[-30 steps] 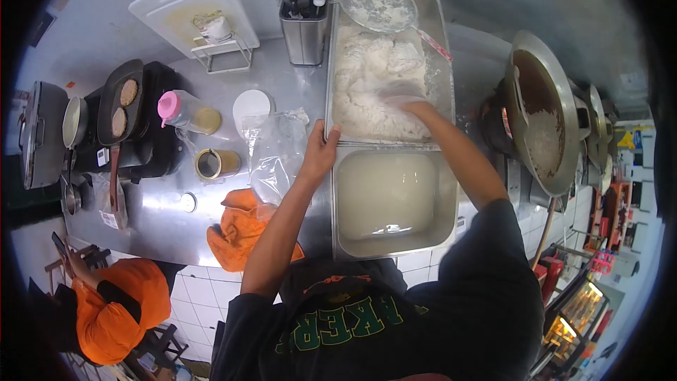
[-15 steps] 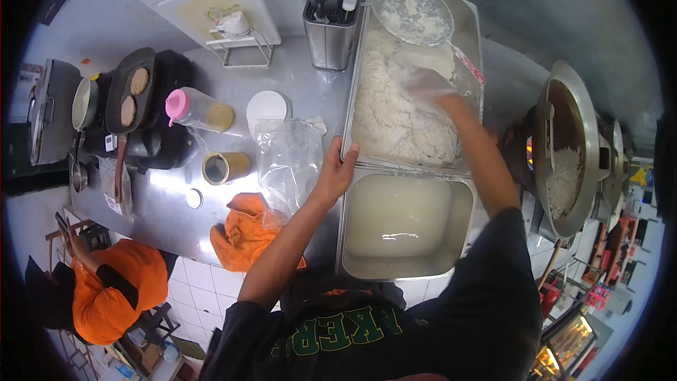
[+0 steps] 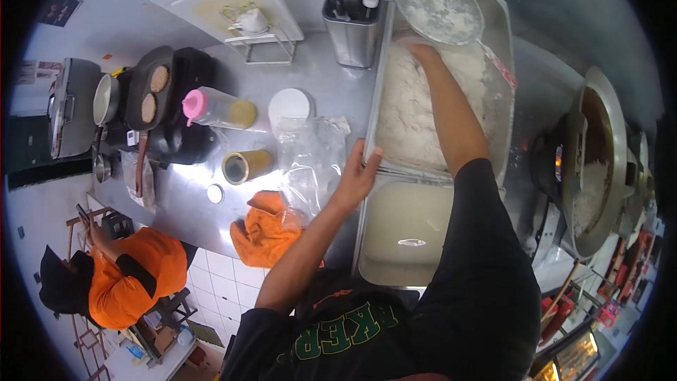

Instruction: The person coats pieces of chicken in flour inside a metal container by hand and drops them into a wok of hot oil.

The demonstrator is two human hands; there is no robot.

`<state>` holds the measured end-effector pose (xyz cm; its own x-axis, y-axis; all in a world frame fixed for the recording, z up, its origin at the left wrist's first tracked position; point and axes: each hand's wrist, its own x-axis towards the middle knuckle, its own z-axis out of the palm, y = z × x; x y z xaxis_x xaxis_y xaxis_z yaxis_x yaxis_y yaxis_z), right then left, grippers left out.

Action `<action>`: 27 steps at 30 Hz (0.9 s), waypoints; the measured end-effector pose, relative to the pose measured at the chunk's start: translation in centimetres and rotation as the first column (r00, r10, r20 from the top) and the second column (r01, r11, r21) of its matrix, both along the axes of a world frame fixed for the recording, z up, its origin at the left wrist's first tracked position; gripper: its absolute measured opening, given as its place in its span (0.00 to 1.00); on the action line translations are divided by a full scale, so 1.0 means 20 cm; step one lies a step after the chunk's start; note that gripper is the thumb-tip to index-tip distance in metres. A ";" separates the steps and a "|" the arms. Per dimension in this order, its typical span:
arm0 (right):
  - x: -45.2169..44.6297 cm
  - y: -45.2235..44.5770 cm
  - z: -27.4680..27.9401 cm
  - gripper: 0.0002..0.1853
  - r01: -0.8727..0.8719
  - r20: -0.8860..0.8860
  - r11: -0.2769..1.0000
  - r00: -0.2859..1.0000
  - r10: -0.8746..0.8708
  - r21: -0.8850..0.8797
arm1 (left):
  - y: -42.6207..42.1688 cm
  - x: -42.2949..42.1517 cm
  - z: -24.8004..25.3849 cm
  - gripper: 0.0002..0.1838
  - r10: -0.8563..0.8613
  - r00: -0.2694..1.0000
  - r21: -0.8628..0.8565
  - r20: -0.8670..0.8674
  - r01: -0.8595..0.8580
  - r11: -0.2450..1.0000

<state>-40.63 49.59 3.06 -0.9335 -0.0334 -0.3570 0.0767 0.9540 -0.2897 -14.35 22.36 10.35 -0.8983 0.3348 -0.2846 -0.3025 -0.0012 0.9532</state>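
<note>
My left hand (image 3: 361,175) grips the near left corner of a metal tray (image 3: 379,102), thumb on the rim and fingers along the outer side. White flour (image 3: 405,113) with lumpy pieces in it fills this tray. My right hand (image 3: 419,49) reaches to the tray's far left part, down in the flour beside the sieve. Its fingers are hidden, so whether they hold anything does not show. A round mesh sieve (image 3: 441,10) dusted with flour rests across the far end. Just in front stands a second metal tray (image 3: 363,264) with cloudy pale liquid (image 3: 402,222).
On the right, a large wok (image 3: 589,169) sits over a flame. Left of the trays are a clear plastic bag (image 3: 307,162), an orange cloth (image 3: 264,233), a can (image 3: 247,167), a pink-capped bottle (image 3: 218,108) and a utensil holder (image 3: 351,35). Another person (image 3: 137,275) stands at lower left.
My right hand has moved from the middle right of the flour to its far left side. My left hand stays on the tray corner. The whole view has shifted slightly.
</note>
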 end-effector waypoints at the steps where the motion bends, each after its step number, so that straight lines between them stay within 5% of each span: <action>1: 0.05 -0.02 0.05 0.24 -0.041 0.057 0.999 0.998 0.042 -0.019 | 0.00 -0.01 -0.02 0.14 -0.011 1.000 0.034 0.000 0.011 0.999; 5: 0.32 -0.24 0.26 0.22 -0.398 0.124 0.912 0.914 0.386 0.099 | -0.03 -0.03 -0.01 0.15 -0.046 0.999 0.067 -0.020 0.048 0.997; 8: 0.64 -0.37 0.54 0.19 -0.413 0.195 0.908 0.899 0.393 0.074 | 0.00 0.00 0.01 0.10 -0.018 1.000 0.108 -0.009 0.019 0.994; 10: 0.78 -0.42 0.58 0.16 -0.598 0.080 0.758 0.795 0.601 0.261 | -0.01 0.03 0.02 0.11 -0.015 1.000 0.101 0.027 0.012 0.995; 14: 0.93 -0.27 0.80 0.14 -0.651 0.259 0.660 0.757 0.600 0.375 | -0.02 0.08 0.05 0.12 -0.027 0.999 0.040 0.023 0.026 0.999; 17: 0.90 -0.09 0.73 0.15 -0.509 0.060 0.720 0.833 0.550 0.473 | 0.02 0.09 -0.02 0.12 0.027 0.998 0.184 0.061 -0.038 0.982; 19: 0.83 0.01 0.52 0.17 -0.186 -0.324 0.933 0.902 0.287 0.308 | 0.01 0.07 0.02 0.12 0.013 0.999 0.151 0.033 -0.018 0.988; 20: 0.77 0.10 0.31 0.17 -0.179 -0.325 0.936 0.904 0.279 0.304 | 0.00 0.08 0.03 0.12 -0.002 1.000 0.110 0.018 0.000 0.994; 22: 0.64 0.24 -0.07 0.18 -0.127 -0.470 0.992 0.874 0.119 0.016 | 0.02 0.09 0.03 0.13 0.011 1.000 0.123 -0.006 -0.010 0.992; 25: 0.54 -0.05 0.07 0.17 -0.056 -0.435 0.972 0.887 0.153 0.227 | 0.02 0.08 0.06 0.13 0.045 0.999 0.112 -0.021 -0.043 0.993; 27: 0.58 -0.16 0.06 0.16 -0.176 -0.276 0.929 0.922 0.272 0.326 | 0.02 0.10 0.04 0.14 0.041 0.999 0.102 -0.008 -0.040 0.994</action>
